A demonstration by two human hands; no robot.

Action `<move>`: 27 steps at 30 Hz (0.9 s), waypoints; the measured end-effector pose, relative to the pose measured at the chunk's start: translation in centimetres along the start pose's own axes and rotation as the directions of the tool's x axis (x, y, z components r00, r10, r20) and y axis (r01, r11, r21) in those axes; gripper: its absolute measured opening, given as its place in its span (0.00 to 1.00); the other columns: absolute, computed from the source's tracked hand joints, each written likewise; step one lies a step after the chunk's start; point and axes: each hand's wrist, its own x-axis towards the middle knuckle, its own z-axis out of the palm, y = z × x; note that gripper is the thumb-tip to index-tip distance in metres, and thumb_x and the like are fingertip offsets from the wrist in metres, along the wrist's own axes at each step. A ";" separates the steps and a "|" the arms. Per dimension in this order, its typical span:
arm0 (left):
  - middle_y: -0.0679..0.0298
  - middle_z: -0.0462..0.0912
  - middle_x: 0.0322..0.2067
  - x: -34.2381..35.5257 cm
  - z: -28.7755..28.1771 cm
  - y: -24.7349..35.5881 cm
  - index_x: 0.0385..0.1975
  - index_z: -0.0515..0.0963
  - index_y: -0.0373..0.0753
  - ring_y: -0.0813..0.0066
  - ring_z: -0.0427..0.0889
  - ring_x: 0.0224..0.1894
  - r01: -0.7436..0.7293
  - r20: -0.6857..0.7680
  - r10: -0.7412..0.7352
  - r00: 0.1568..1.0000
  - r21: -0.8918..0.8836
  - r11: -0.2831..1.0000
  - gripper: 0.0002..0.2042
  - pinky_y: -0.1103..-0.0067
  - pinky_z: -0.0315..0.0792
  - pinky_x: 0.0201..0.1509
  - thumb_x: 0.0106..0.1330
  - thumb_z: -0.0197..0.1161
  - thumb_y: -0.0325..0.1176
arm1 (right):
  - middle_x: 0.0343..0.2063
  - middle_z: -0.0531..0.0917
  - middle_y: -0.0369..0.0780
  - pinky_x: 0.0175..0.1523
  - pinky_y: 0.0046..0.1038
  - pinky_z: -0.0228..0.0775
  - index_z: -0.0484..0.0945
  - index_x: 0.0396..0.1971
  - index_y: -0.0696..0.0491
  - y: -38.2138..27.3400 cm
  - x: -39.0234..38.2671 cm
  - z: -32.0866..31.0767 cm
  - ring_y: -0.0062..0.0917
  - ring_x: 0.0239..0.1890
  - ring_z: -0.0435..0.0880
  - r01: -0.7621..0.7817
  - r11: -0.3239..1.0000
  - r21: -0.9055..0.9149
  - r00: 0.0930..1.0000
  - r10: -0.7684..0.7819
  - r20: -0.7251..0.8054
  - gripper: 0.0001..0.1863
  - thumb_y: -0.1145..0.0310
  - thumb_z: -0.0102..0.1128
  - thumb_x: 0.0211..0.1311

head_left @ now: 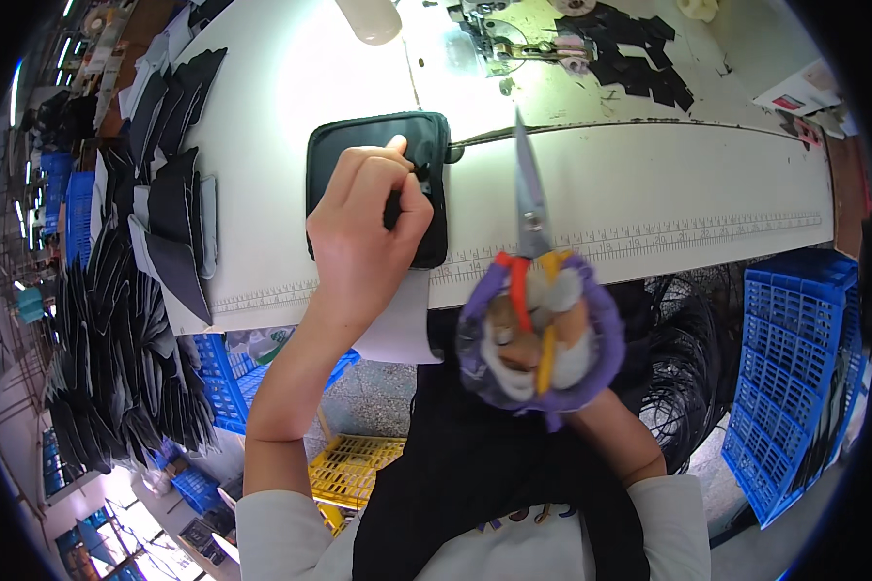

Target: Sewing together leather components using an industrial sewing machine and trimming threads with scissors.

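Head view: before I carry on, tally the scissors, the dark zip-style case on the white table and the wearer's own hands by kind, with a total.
Scissors: 1
Dark case: 1
Hands: 2, the left hand over the case and the right hand holding the scissors
Total: 4

Right hand [569,334] blurred. Pouch [426,242] partly hidden by left hand [366,208]. Sewing machine [499,48] cut off at top edge.
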 end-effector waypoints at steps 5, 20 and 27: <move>0.61 0.82 0.38 0.2 -0.1 -0.5 0.35 0.76 0.35 0.70 0.77 0.33 0.174 -0.044 -0.184 0.982 -0.169 0.970 0.08 0.79 0.72 0.37 0.57 0.62 0.18 | 0.30 0.83 0.43 0.27 0.22 0.64 0.74 0.55 0.59 -1.7 -2.7 4.9 0.21 0.19 0.72 -0.103 0.747 -0.657 0.936 -0.151 -0.318 0.27 0.48 0.47 0.76; 0.60 0.78 0.44 3.8 -1.5 -5.7 0.43 0.78 0.38 0.63 0.77 0.41 -0.220 0.217 0.268 0.939 -0.222 0.950 0.11 0.74 0.73 0.47 0.60 0.63 0.26 | 0.40 0.87 0.39 0.43 0.35 0.76 0.83 0.45 0.50 -15.7 -1.5 15.3 0.37 0.34 0.84 -0.572 -0.764 0.297 0.752 -0.346 0.561 0.14 0.65 0.62 0.60; 0.64 0.78 0.42 3.3 0.4 -1.5 0.43 0.82 0.40 0.66 0.77 0.40 0.113 0.122 -0.095 0.988 -0.156 0.981 0.10 0.74 0.72 0.44 0.62 0.63 0.26 | 0.25 0.78 0.34 0.34 0.29 0.70 0.78 0.51 0.47 -5.6 6.9 9.2 0.28 0.29 0.79 0.204 -0.978 -0.047 0.967 0.194 0.164 0.19 0.67 0.64 0.58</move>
